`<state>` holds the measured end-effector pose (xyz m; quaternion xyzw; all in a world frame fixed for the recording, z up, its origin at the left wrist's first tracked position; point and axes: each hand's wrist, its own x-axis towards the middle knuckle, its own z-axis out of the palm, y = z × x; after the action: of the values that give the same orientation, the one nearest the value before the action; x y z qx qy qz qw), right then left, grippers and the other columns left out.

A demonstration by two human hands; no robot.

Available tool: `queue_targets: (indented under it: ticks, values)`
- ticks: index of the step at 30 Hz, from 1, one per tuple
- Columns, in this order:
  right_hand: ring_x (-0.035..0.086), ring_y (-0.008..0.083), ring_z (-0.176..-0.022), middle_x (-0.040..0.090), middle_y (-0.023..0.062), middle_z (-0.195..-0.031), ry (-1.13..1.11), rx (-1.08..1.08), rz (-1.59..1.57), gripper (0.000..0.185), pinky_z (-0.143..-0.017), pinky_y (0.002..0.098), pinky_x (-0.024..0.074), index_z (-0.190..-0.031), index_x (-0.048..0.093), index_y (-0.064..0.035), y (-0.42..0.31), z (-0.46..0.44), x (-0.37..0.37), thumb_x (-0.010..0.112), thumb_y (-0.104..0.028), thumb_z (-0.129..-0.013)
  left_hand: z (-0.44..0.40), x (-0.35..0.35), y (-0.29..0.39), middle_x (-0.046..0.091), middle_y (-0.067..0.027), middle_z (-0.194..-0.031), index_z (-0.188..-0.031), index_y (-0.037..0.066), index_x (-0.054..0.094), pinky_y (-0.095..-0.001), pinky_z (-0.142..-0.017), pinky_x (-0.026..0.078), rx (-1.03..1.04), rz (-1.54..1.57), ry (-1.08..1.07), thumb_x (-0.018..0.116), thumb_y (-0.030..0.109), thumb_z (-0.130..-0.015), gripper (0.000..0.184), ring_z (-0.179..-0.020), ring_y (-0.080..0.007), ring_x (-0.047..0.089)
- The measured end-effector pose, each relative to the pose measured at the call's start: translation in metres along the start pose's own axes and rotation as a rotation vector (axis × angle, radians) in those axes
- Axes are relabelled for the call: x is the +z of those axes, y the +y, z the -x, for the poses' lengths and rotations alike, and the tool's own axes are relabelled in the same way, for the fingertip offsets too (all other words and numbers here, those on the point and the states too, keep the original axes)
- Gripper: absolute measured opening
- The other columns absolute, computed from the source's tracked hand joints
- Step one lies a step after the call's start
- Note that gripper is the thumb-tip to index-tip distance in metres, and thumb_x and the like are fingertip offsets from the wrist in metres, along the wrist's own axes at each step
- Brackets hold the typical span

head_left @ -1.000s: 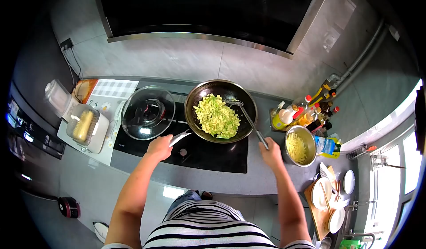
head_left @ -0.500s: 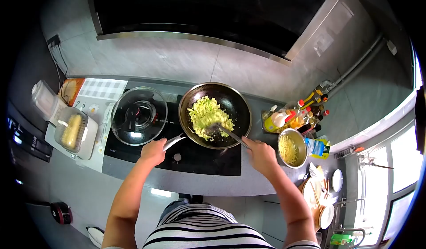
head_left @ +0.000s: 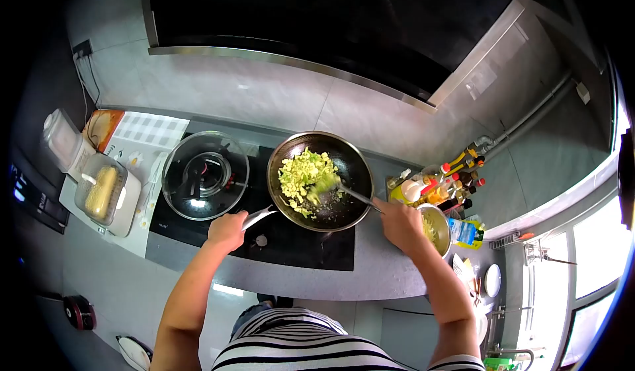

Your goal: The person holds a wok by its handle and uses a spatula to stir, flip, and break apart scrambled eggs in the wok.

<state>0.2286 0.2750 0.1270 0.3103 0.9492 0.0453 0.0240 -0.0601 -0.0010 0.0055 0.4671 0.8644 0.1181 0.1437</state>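
My left hand (head_left: 227, 231) is closed round the metal handle (head_left: 258, 217) of a dark wok (head_left: 354, 169) on the cooktop (head_left: 307, 255). Chopped pale-green and yellow food (head_left: 303, 174) lies mostly on the wok's left side. In my right hand (head_left: 401, 227) is the handle of a spatula (head_left: 359, 194), which slants down into the wok from the right. Its head is among blurred pieces of food near the wok's middle. Just beyond my right hand stands a metal bowl (head_left: 445, 240) of thin yellow strips (head_left: 429, 228), partly hidden by my hand and forearm.
A glass lid (head_left: 229, 156) sits over the left burner. Further left is a white appliance (head_left: 124, 213) with a clear container. Several sauce bottles (head_left: 455, 184) crowd the right corner, with a blue and yellow packet (head_left: 466, 233) and dishes (head_left: 492, 280) nearer the window. A range hood (head_left: 317, 20) overhangs the back.
The spatula has swept rightward in the wok, carrying some food and baring more of the wok's lower floor. My right hand moved right, now covering part of the bowl. My left hand keeps its hold.
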Motion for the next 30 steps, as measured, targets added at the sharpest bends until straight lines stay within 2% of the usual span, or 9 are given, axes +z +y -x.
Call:
queue_targets:
  ticks: [1,5,10,13,16,20,23,26,30]
  values:
    - [0.069,0.0277,-0.089,0.067,0.0096,-0.101,0.079,-0.022,-0.008,0.031,-0.069,0.0407,0.0551,-0.123,0.063,-0.0224,-0.006,-0.007,0.007,0.058,-0.023,-0.093,0.000,0.000,0.000,0.070,-0.0148,-0.088,-0.103,0.011,0.059,-0.0478,-0.074,0.055,-0.006,-0.003,-0.008,0.069,0.011,-0.082,0.023,-0.085,-0.0370,0.069]
    - [0.067,0.0354,-0.094,0.069,0.0137,-0.100,-0.016,0.157,0.046,0.030,-0.080,0.0485,0.0533,-0.121,0.066,-0.0250,-0.003,-0.029,-0.017,0.057,-0.026,-0.093,-0.001,-0.006,0.006,0.069,-0.0167,-0.096,-0.115,0.010,0.060,-0.0488,-0.078,0.053,-0.064,-0.006,-0.090,0.070,0.015,-0.083,0.034,-0.091,-0.0379,0.067]
    - [0.069,0.0325,-0.097,0.069,0.0231,-0.101,-0.444,0.280,0.232,0.030,-0.082,0.0471,0.0536,-0.107,0.072,-0.0127,0.031,-0.044,-0.043,0.054,-0.033,-0.094,-0.003,-0.005,0.004,0.070,-0.0160,-0.092,-0.110,0.010,0.060,-0.0490,-0.076,0.053,-0.068,-0.019,-0.088,0.069,0.016,-0.083,0.029,-0.088,-0.0378,0.067]
    - [0.069,0.0343,-0.097,0.069,0.0238,-0.096,-0.651,0.192,-0.049,0.032,-0.082,0.0472,0.0528,-0.107,0.072,-0.0101,0.029,-0.070,-0.005,0.055,-0.033,-0.093,-0.003,0.001,0.001,0.070,-0.0159,-0.090,-0.108,0.011,0.060,-0.0491,-0.075,0.053,-0.033,-0.010,-0.049,0.069,0.016,-0.083,0.027,-0.087,-0.0382,0.067]
    - [0.069,0.0368,-0.090,0.069,0.0219,-0.088,-0.380,0.229,-0.512,0.032,-0.079,0.0467,0.0529,-0.103,0.071,-0.0089,0.029,-0.079,0.085,0.059,-0.036,-0.091,0.000,-0.003,0.006,0.070,-0.0160,-0.089,-0.108,0.011,0.060,-0.0489,-0.074,0.054,-0.050,-0.005,-0.059,0.069,0.015,-0.082,0.027,-0.086,-0.0385,0.068]
    - [0.068,0.0374,-0.086,0.070,0.0190,-0.089,-0.003,0.117,-0.329,0.030,-0.075,0.0490,0.0532,-0.106,0.069,-0.0134,0.006,-0.044,0.064,0.063,-0.038,-0.090,0.000,-0.002,0.004,0.069,-0.0162,-0.088,-0.109,0.011,0.060,-0.0487,-0.074,0.054,-0.060,-0.006,-0.062,0.069,0.015,-0.082,0.028,-0.085,-0.0383,0.068]
    - [0.069,0.0366,-0.088,0.071,0.0177,-0.091,0.007,0.039,-0.144,0.030,-0.076,0.0484,0.0538,-0.108,0.068,-0.0159,0.026,-0.032,0.040,0.062,-0.040,-0.091,-0.001,-0.002,0.003,0.069,-0.0158,-0.090,-0.110,0.011,0.060,-0.0485,-0.074,0.053,-0.042,0.008,-0.061,0.068,0.015,-0.083,0.028,-0.086,-0.0377,0.068]
    - [0.068,0.0382,-0.089,0.071,0.0166,-0.095,-0.102,0.147,0.009,0.025,-0.078,0.0483,0.0536,-0.108,0.071,-0.0164,0.024,-0.028,-0.017,0.060,-0.032,-0.091,-0.003,-0.006,0.002,0.069,-0.0155,-0.089,-0.112,0.011,0.060,-0.0487,-0.074,0.053,-0.043,0.001,-0.081,0.067,0.014,-0.084,0.029,-0.086,-0.0375,0.067]
    - [0.067,0.0365,-0.098,0.070,0.0195,-0.102,-0.184,0.238,-0.002,0.026,-0.082,0.0471,0.0539,-0.103,0.073,-0.0169,0.049,-0.064,-0.006,0.065,-0.037,-0.089,-0.004,-0.004,-0.001,0.069,-0.0154,-0.088,-0.114,0.012,0.060,-0.0491,-0.072,0.053,-0.016,-0.009,-0.070,0.067,0.014,-0.084,0.031,-0.085,-0.0377,0.067]
